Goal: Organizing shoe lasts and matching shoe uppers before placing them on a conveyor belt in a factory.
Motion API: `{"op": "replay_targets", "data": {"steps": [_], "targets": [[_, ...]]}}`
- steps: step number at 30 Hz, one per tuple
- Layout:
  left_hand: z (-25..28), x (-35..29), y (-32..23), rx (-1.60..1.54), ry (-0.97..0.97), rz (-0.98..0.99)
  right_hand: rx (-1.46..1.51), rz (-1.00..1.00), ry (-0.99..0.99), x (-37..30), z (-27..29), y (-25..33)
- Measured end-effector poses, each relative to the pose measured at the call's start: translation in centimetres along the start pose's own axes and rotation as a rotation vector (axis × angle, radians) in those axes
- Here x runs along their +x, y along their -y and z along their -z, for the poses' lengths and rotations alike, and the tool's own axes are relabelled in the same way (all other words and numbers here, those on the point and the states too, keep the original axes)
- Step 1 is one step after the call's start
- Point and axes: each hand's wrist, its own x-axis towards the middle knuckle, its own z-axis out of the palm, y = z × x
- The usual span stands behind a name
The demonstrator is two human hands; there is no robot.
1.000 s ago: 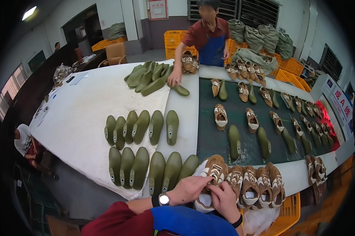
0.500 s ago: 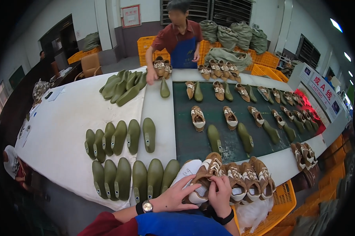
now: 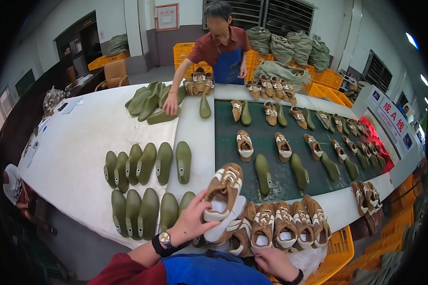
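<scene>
My left hand grips a brown-and-white laced sneaker by the side of its opening, holding it raised with the toe pointing away. Just under it lies a pale sole-shaped piece, partly hidden by the hand and shoe. At the near edge of the table, my right hand has its fingers curled at the heel of another sneaker; the fingertips are partly hidden. That sneaker stands in a row of similar ones. Left of my left hand stand green shoe lasts in two rows.
A dark green conveyor belt carries sneakers and lasts. Across the table a co-worker's hand touches a pile of lasts, near a cluster of sneakers. An orange crate stands beside me at lower right.
My left hand has lifted the sneaker up and leftward. My right hand has let go of it and moved down to the row. The co-worker's hand has moved down-left onto the lasts.
</scene>
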Motion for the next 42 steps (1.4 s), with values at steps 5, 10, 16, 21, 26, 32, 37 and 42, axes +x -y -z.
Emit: {"op": "replay_targets", "data": {"steps": [5,10,16,21,26,32,37,42], "targets": [[1.1,0.6,2.6,0.050,-0.140,0.060,-0.037,0.068,0.286,-3.5,-4.5,-4.3],[0.8,0.9,3.5,-0.082,-0.149,0.194,0.042,0.096,0.410,-5.7,-7.1,-4.7],[0.3,1.2,5.1,-0.085,-0.099,0.208,0.156,0.085,0.515,-8.5,-9.2,-3.6],[0.8,2.5,8.4,-0.123,-0.134,0.280,0.020,0.079,0.507,-9.7,-11.0,-3.8],[1.5,6.5,10.1,-0.807,-0.016,0.671,0.292,0.099,0.309,-9.9,-9.7,-4.3],[-2.0,12.9,12.3,-0.631,-0.065,0.474,0.099,-0.068,0.844,-7.7,-9.1,-3.6],[-6.5,15.1,16.0,-0.317,-0.149,0.258,0.042,-0.109,0.928,-7.7,-8.4,-2.3],[-6.0,13.9,17.1,-0.436,-0.095,0.422,0.192,0.001,0.169,-9.7,-7.3,-0.4]]}}
